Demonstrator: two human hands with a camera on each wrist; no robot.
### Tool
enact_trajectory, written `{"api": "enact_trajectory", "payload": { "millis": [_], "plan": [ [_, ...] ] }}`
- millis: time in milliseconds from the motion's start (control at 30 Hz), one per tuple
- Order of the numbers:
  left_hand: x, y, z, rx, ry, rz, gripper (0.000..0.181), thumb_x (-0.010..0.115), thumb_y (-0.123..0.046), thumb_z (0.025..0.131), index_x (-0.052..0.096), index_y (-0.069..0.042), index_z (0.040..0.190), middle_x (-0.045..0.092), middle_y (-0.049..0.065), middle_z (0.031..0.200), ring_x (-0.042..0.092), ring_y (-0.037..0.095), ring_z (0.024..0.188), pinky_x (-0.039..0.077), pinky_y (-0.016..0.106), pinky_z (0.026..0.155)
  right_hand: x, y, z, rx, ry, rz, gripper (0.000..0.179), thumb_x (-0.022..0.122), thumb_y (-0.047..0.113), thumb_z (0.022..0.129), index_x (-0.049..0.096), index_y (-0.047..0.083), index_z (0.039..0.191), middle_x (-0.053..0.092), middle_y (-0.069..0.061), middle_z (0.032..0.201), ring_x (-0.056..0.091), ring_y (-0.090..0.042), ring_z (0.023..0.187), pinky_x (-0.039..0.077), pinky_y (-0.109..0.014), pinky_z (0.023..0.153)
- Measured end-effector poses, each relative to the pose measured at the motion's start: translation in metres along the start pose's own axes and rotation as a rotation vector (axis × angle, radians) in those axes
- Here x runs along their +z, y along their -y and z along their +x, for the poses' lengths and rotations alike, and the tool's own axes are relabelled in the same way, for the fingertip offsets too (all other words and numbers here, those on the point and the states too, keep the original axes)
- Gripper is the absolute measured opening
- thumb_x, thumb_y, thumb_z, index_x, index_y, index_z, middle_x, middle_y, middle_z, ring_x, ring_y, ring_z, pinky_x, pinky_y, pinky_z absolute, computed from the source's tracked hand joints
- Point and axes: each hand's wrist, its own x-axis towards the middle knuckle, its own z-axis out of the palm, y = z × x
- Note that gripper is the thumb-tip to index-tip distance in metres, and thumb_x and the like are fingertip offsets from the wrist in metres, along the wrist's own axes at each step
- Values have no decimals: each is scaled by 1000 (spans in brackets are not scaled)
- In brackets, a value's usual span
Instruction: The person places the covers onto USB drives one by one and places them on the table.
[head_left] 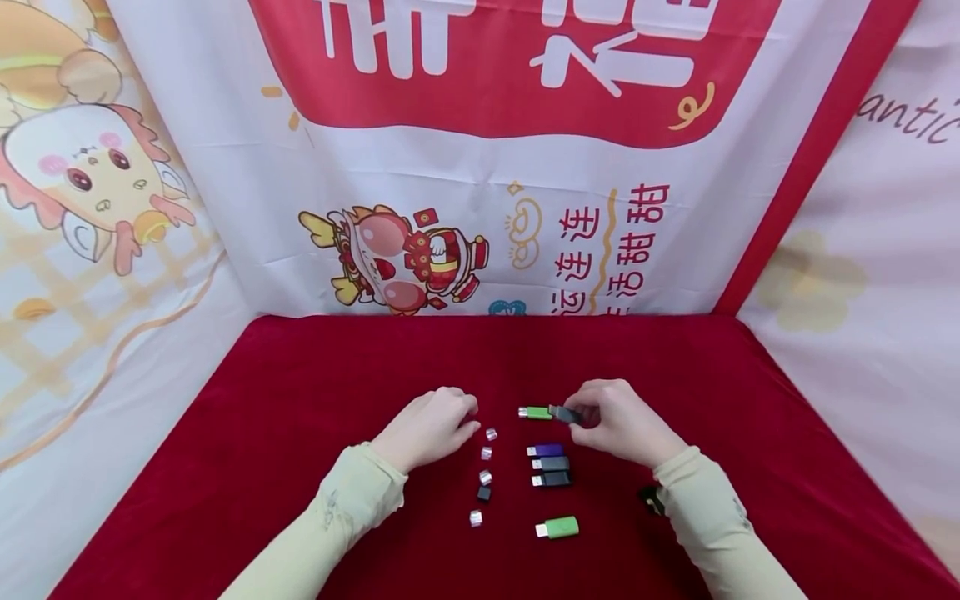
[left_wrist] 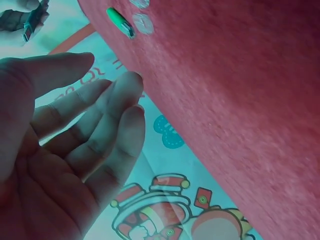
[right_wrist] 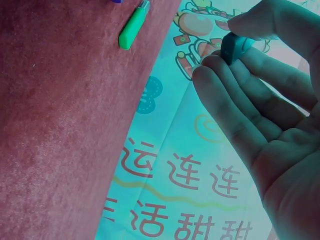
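Observation:
My right hand (head_left: 621,423) pinches a dark grey USB stick (head_left: 564,414) between thumb and fingers; in the right wrist view the stick's dark end (right_wrist: 231,47) pokes out at the fingertips. Its metal plug points left, just beside a green USB stick (head_left: 534,412). Nearer me, a purple USB stick (head_left: 550,450), a grey one (head_left: 552,463) and a black one (head_left: 552,479) lie in a column. To the left, my left hand (head_left: 429,429) holds nothing, its fingers loosely bent, close to a small clear cap (head_left: 491,434). The left wrist view shows its bare palm (left_wrist: 45,185).
Further clear caps (head_left: 487,453) and one dark cap (head_left: 484,493) form a column left of the sticks. Another green USB stick (head_left: 561,527) lies nearest me. A black object (head_left: 651,500) is partly hidden by my right sleeve. The red cloth (head_left: 300,375) ends at a printed curtain.

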Motion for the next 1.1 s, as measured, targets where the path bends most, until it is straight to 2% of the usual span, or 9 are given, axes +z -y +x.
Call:
{"api": "enact_trajectory", "payload": {
  "millis": [167, 400, 600, 800, 933, 1100],
  "plan": [
    [-1, -7, 11, -19, 49, -14, 23, 75, -23, 89, 72, -7, 105, 63, 3, 92, 60, 13, 78, 54, 29, 70, 0, 1, -2, 4, -25, 3, 20, 85, 9, 75, 75, 11, 92, 63, 6, 85, 59, -9, 70, 53, -23, 64],
    [2, -13, 21, -37, 99, -26, 23, 77, -26, 87, 73, -8, 100, 60, 1, 86, 54, 11, 70, 50, 25, 63, 3, 3, -1, 4, -22, 29, 19, 83, 8, 77, 74, 10, 94, 63, 6, 86, 60, -12, 71, 54, -25, 64],
    [9, -13, 26, -64, 132, -48, 20, 77, -26, 87, 73, -9, 97, 58, 0, 84, 52, 10, 68, 47, 23, 60, 3, 3, 0, -11, -37, 24, 20, 83, 8, 76, 74, 10, 94, 63, 6, 86, 60, -10, 70, 54, -24, 64],
    [12, -9, 29, -55, 147, -63, 13, 78, -24, 86, 70, -14, 83, 53, -5, 73, 50, 9, 62, 45, 23, 55, 3, 3, 2, -8, -38, 46, 22, 84, 8, 76, 74, 11, 96, 64, 6, 88, 61, -13, 72, 55, -27, 65],
    [12, -9, 30, -55, 165, -77, 21, 80, -23, 84, 65, -18, 70, 50, -6, 64, 50, 9, 54, 44, 24, 51, 4, 4, 3, -4, -34, 54, 23, 84, 9, 77, 74, 10, 98, 64, 6, 89, 61, -14, 73, 55, -26, 66],
    [16, -11, 32, -44, 173, -77, 25, 81, -23, 83, 64, -18, 66, 50, -8, 60, 49, 8, 52, 43, 24, 52, 4, 5, 1, 20, -28, 51, 25, 84, 9, 76, 75, 10, 99, 64, 6, 90, 61, -13, 73, 54, -25, 67]
  ]
}}
